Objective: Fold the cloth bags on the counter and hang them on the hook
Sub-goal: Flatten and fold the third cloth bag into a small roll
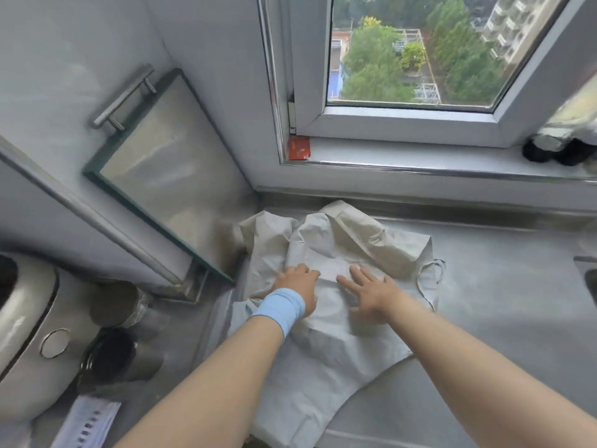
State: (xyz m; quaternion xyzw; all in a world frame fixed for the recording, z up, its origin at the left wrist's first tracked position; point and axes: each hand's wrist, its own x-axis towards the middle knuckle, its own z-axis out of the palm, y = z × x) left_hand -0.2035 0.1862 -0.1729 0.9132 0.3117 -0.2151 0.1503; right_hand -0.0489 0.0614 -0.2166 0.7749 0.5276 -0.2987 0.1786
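I see the pale cloth bags (336, 347) lying in a crumpled heap on the grey desk (500, 312), below the window sill (420, 163), with both my hands on top. My right hand (371, 295) lies flat, fingers spread, gripping nothing. My left hand (298, 287) rests beside it with fingers bent, and I cannot tell whether it pinches the fabric.

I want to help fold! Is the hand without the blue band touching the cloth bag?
Touching. The head view shows the right hand lying flat, fingers spread, on the cloth bag.
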